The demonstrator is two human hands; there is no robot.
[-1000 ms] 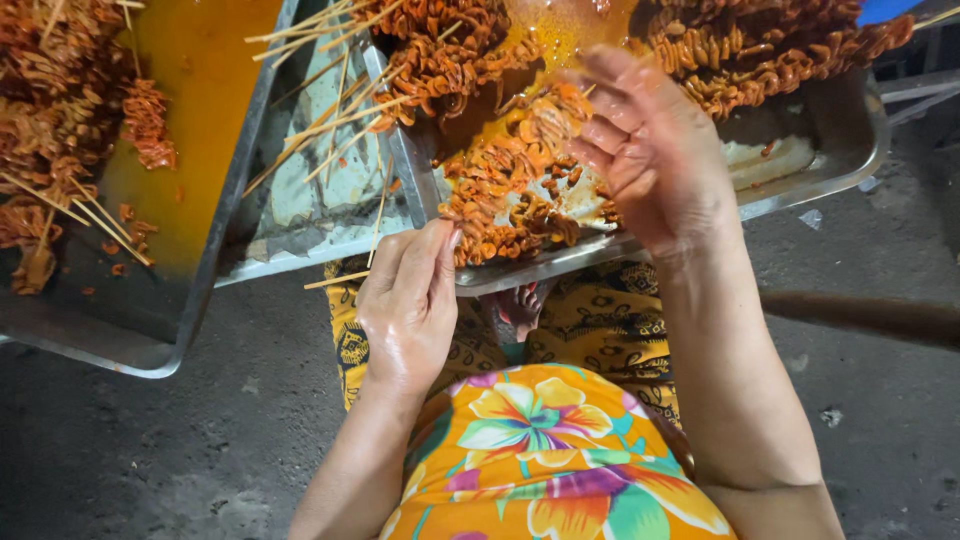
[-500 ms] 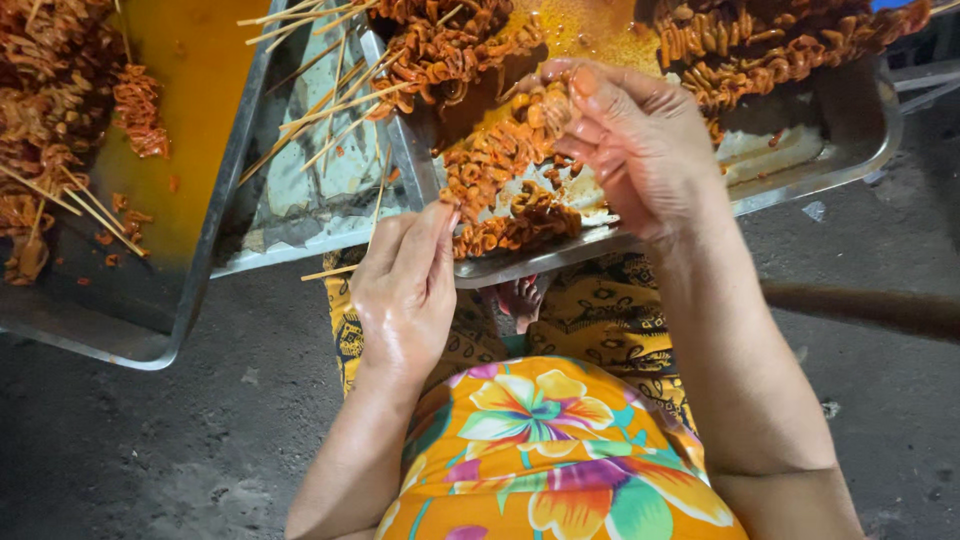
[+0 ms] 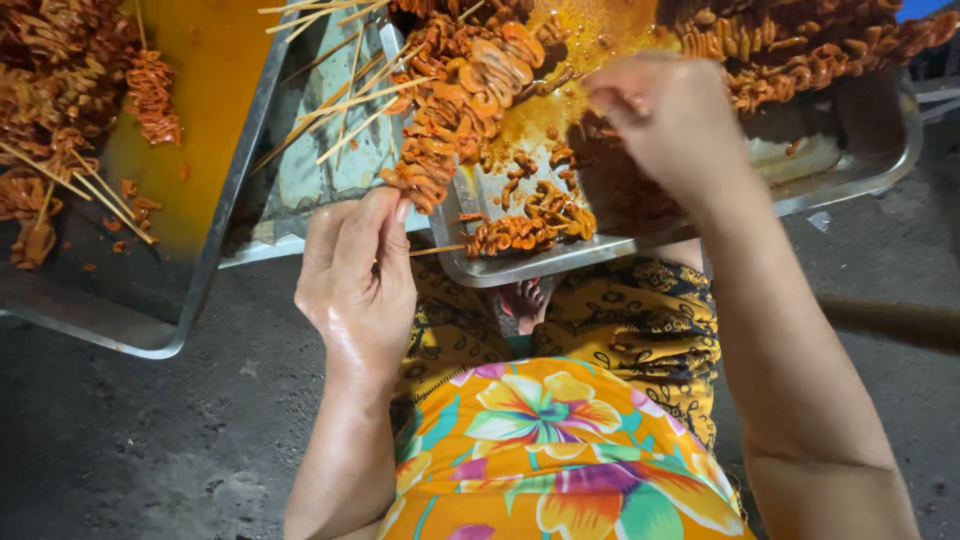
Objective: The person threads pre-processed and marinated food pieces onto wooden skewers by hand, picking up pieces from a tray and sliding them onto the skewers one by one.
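Since the earlier frames, I note the right hand [image 3: 668, 120] has lifted off the loaded skewers and moved up and right, while the left hand [image 3: 357, 275] has kept its place at the tray's near edge.

Head view, findings as observed:

Left hand: fingers closed, pinching the bare end of a thin wooden skewer threaded with orange marinated meat coils [image 3: 520, 235]. That skewer lies across the near lip of the shallow rectangular metal tray [image 3: 870, 170], its loaded end resting inside the tray, its stick end in the fingers.

Right hand: curled over the tray's middle, fingertips bunched together. I cannot tell what they grip, if anything; the back of the hand hides them.

Further finished skewers [image 3: 460, 95] lie heaped at the tray's far left, sticks pointing left. A second pile of marinated meat [image 3: 800, 45] fills the far right corner.

A second metal tray with orange sauce [image 3: 215, 150] sits to the left, holding more skewered meat [image 3: 60, 90].

Below, the person's yellow floral garment [image 3: 560, 440] covers the lap above dark concrete ground [image 3: 130, 430].
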